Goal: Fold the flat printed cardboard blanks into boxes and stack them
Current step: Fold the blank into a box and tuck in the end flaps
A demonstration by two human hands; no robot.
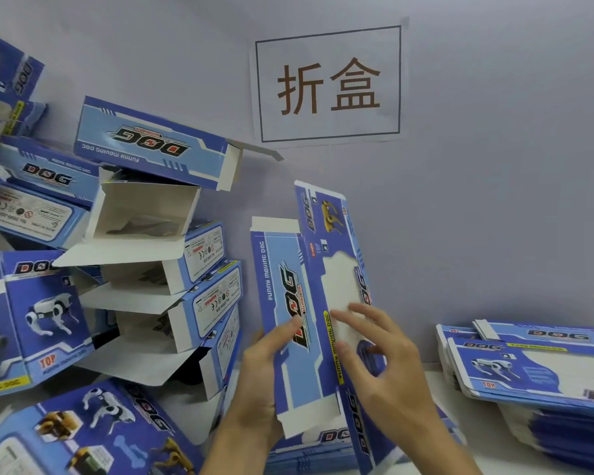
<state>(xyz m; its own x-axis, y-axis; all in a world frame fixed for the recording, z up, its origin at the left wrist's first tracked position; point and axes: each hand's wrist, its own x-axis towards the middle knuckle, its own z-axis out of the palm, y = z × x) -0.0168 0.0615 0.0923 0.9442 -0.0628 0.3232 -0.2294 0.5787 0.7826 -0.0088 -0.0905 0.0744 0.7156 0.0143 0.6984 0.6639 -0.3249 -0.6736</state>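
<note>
Blue-and-white cardboard fills the view. Both hands hold one flat blank (309, 303) upright over the bench (436, 378): the left hand (264, 368) grips its lower left edge, thumb across the printed face, while the right hand (381, 358) rests straight fingers on the pale window panel, its thumb and lower fingers loosely bent. The blank reads "DOG" and "FUNNY MOVING DOG", with a yellow robot dog near its top. To the right lies a pile of flat blanks (528, 365) marked "DOG" and "TOP". To the left, folded boxes (158, 255) are stacked untidily, several with open flaps, crowding close to the left hand. On the grey wall hangs a paper sign (328, 84) printed "折盒".
</note>
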